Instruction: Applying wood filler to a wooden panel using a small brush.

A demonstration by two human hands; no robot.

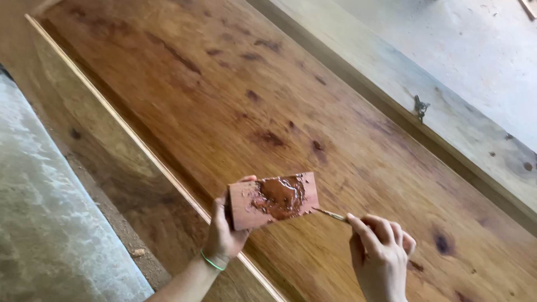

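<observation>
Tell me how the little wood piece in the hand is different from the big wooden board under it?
The small wood piece is held up in the left hand; the big board lies flat below. The small piece carries a wet brown paste blob; the big board shows dark knots. The small piece looks pinkish, the big board orange-brown. Both are wood.

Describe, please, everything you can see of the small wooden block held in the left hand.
The small wooden block is a flat, reddish-brown rectangle of wood, held above the large wooden panel with its broad face turned up and slightly tilted. A glossy smear of dark reddish-brown paste covers the middle and right of that face; the left part is bare. The left hand grips its left end. The thin tool, held in the right hand, meets its lower right edge.
</observation>
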